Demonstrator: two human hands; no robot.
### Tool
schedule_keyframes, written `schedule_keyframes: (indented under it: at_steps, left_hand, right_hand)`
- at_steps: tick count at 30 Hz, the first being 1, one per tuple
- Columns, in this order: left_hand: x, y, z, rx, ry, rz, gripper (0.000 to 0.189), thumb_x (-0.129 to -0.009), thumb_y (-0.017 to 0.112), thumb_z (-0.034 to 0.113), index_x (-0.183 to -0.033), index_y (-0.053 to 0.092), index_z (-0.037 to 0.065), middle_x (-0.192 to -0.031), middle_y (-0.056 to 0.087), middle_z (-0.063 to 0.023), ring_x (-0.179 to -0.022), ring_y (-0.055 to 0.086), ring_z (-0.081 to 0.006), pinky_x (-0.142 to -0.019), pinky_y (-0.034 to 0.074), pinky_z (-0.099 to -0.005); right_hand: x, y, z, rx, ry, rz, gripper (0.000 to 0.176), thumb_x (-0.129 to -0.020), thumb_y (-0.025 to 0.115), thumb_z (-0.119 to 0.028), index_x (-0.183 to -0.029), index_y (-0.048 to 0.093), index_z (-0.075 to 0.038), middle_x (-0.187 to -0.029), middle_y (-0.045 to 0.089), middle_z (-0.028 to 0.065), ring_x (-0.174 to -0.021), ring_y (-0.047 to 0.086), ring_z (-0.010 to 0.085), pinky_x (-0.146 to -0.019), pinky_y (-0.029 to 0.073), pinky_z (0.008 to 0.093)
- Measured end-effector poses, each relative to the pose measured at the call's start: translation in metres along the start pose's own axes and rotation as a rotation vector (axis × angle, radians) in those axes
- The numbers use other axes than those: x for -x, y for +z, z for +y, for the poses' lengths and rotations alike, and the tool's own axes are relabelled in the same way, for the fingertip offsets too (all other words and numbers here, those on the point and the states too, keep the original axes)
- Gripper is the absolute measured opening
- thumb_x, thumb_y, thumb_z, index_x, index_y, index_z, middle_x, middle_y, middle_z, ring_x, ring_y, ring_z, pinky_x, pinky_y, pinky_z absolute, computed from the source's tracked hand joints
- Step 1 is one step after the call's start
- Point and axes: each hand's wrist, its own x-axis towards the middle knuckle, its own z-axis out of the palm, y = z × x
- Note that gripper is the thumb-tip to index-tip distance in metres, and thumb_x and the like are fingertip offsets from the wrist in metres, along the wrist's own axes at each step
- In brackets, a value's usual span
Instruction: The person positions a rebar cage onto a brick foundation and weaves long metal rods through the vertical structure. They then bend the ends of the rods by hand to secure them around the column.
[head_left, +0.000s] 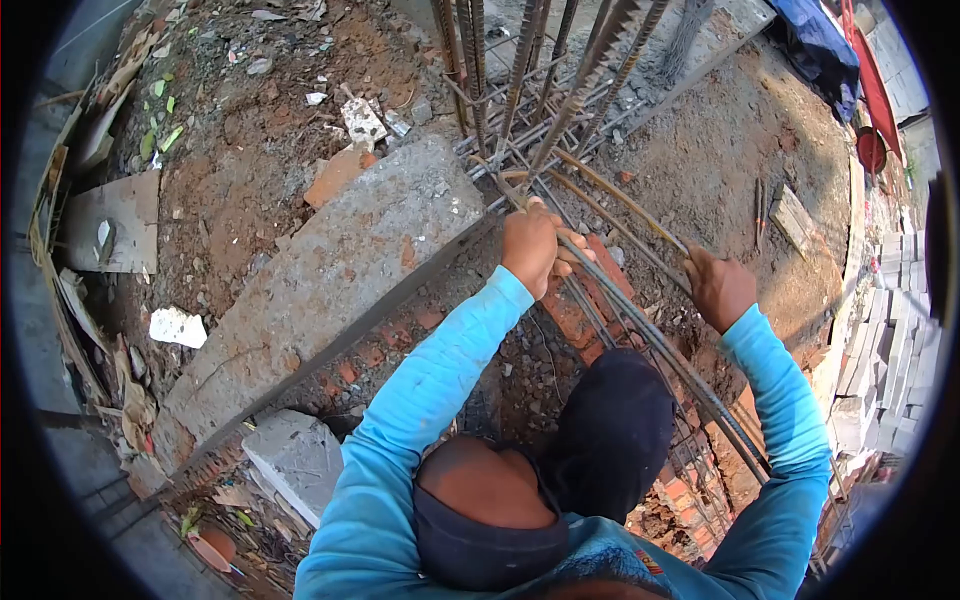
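My left hand (532, 245) is closed beside the foot of a column cage, its fingers wrapped round long ribbed rebar (650, 330) that slants down to the right past my knee. Further right, my right hand (718, 288) is closed on thin, rust-brown steel rods (625, 205), which run up-left into the crossing bars. Several upright rebars (525, 75) rise from that crossing, just beyond my left hand. How the rods meet the bars in the tangle is hard to make out.
A concrete beam (350, 245) borders the trench on the left. Brickwork (690, 500) lies below the bars. A concrete block (297, 460) sits at lower left. Rubble and soil surround the beam. A wood piece (793, 220) lies at right, near stacked grey blocks (880, 340).
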Motion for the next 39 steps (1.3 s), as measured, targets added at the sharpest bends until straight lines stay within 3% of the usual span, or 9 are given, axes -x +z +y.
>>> schedule_keyframes:
  at_steps: [14, 18, 21, 22, 26, 29, 32, 34, 39]
  left_hand:
    - [-0.015, -0.019, 0.002, -0.192, -0.031, -0.034, 0.043, -0.108, 0.026, 0.037, -0.098, 0.048, 0.002, -0.087, 0.066, -0.0243, -0.059, 0.066, -0.0271, -0.048, 0.056, -0.0345]
    - [-0.015, -0.043, 0.01, -0.282, -0.109, -0.217, 0.052, -0.104, 0.032, 0.051, -0.108, 0.051, 0.003, -0.09, 0.068, -0.0191, -0.068, 0.07, -0.0264, -0.055, 0.058, -0.0338]
    - [-0.005, -0.039, 0.005, -0.286, -0.049, -0.2, 0.056, -0.103, 0.037, 0.054, -0.108, 0.054, 0.001, -0.09, 0.067, -0.0177, -0.072, 0.07, -0.0252, -0.058, 0.058, -0.0318]
    - [-0.004, -0.036, -0.001, -0.288, -0.049, -0.194, 0.056, -0.103, 0.037, 0.054, -0.108, 0.054, 0.001, -0.09, 0.067, -0.0177, -0.072, 0.07, -0.0252, -0.058, 0.058, -0.0318]
    - [-0.002, -0.036, -0.046, -0.392, 0.257, 0.041, 0.061, -0.102, 0.043, 0.054, -0.116, 0.058, -0.004, -0.094, 0.061, -0.0133, -0.078, 0.067, -0.0227, -0.065, 0.058, -0.0316]
    - [0.01, -0.042, -0.074, -1.219, 1.022, 0.083, 0.042, -0.103, 0.051, 0.032, -0.125, 0.058, -0.003, -0.12, 0.056, -0.0154, -0.109, 0.059, -0.0305, -0.088, 0.051, -0.0464]
    - [0.023, -0.025, -0.069, -1.605, 1.112, 0.106, 0.042, -0.102, 0.05, 0.022, -0.136, 0.051, -0.002, -0.138, 0.049, -0.0199, -0.13, 0.046, -0.0365, -0.109, 0.037, -0.0501]
    - [0.024, -0.024, -0.069, -1.695, 1.051, 0.118, 0.045, -0.1, 0.05, 0.02, -0.14, 0.047, -0.001, -0.145, 0.042, -0.0204, -0.137, 0.037, -0.0366, -0.114, 0.03, -0.0494]
    - [0.013, -0.018, -0.066, -1.825, 0.871, 0.105, 0.057, -0.098, 0.053, 0.024, -0.147, 0.037, -0.001, -0.156, 0.029, -0.0206, -0.149, 0.018, -0.035, -0.123, 0.015, -0.0488]
  right_hand:
    - [0.083, -0.097, -0.012, -0.259, -0.03, 0.055, 0.045, -0.089, 0.063, -0.01, -0.132, 0.053, -0.003, -0.1, 0.066, 0.0237, -0.084, 0.064, 0.0457, -0.074, 0.053, 0.0483]
    - [0.194, -0.172, -0.025, -1.046, -0.068, -0.212, 0.024, -0.092, 0.066, -0.009, -0.113, 0.067, 0.003, -0.098, 0.071, 0.0205, -0.091, 0.072, 0.0308, -0.077, 0.056, 0.038]
    - [0.272, -0.094, -0.003, -1.707, -0.187, -0.296, 0.026, -0.094, 0.065, -0.01, -0.098, 0.069, 0.015, -0.086, 0.072, 0.0241, -0.075, 0.073, 0.0295, -0.062, 0.058, 0.0349]
    - [0.305, -0.069, -0.006, -1.997, 0.263, -0.286, 0.025, -0.093, 0.065, -0.007, -0.101, 0.068, 0.016, -0.082, 0.072, 0.0245, -0.066, 0.072, 0.0263, -0.053, 0.055, 0.0321]
    - [0.327, 0.052, -0.006, -2.005, 0.85, 0.084, 0.026, -0.096, 0.064, -0.017, -0.099, 0.068, 0.008, -0.067, 0.068, 0.0149, -0.038, 0.046, 0.0109, -0.035, 0.026, 0.0249]
    - [0.292, 0.108, 0.021, -1.89, 1.11, 0.327, 0.024, -0.095, 0.062, -0.013, -0.109, 0.063, 0.005, -0.061, 0.062, 0.0099, -0.033, 0.039, 0.0095, -0.031, 0.026, 0.0226]
    - [0.237, 0.107, 0.046, -1.883, 0.878, 0.363, 0.03, -0.095, 0.063, -0.016, -0.118, 0.059, 0.004, -0.077, 0.067, 0.0098, -0.047, 0.053, 0.01, -0.036, 0.036, 0.0211]
    - [0.195, 0.091, 0.037, -1.841, 0.818, 0.593, 0.044, -0.091, 0.071, -0.021, -0.125, 0.056, 0.002, -0.097, 0.068, 0.0122, -0.078, 0.066, 0.0154, -0.063, 0.054, 0.024]
    - [0.14, 0.108, 0.051, -2.298, 0.459, 0.817, 0.031, -0.101, 0.054, -0.029, -0.102, 0.063, 0.0, -0.104, 0.067, 0.0134, -0.102, 0.063, 0.027, -0.097, 0.049, 0.0408]
